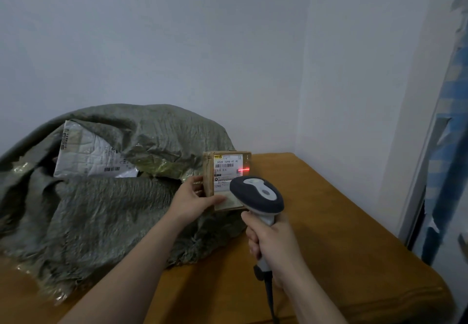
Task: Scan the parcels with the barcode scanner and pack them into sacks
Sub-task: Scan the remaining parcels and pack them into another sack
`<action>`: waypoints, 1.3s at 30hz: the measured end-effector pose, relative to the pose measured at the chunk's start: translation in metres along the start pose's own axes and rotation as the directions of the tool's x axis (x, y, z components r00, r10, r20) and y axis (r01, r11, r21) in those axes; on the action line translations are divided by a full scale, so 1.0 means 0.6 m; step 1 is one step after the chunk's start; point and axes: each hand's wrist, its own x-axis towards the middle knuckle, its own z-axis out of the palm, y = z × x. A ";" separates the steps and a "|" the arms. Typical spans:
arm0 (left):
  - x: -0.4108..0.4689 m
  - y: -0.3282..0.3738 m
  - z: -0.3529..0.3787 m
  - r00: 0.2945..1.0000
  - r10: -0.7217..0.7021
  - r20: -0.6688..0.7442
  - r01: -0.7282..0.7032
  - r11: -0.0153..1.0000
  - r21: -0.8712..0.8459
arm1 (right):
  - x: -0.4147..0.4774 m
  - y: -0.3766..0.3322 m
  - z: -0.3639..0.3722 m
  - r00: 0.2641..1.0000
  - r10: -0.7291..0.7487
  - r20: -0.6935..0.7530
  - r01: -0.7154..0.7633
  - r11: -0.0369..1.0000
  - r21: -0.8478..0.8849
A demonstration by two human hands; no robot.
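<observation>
Holding cardboard parcel [222, 171] in left hand [193, 200]; right hand [272, 241] gripping scanner [258, 197]

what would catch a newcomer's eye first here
The red laser line glows on the box near mid-frame, the one bright spot in a dim room. The right hand grips the scanner aimed at that box, which the left hand holds upright. To their left slumps a big green sack with a white mailer in its mouth.
</observation>
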 end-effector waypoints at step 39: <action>0.029 0.093 -0.050 0.980 0.100 -0.174 -0.130 0.977 -0.170 | 0.006 0.006 -0.018 1.000 -0.023 -0.009 0.023 0.998 0.061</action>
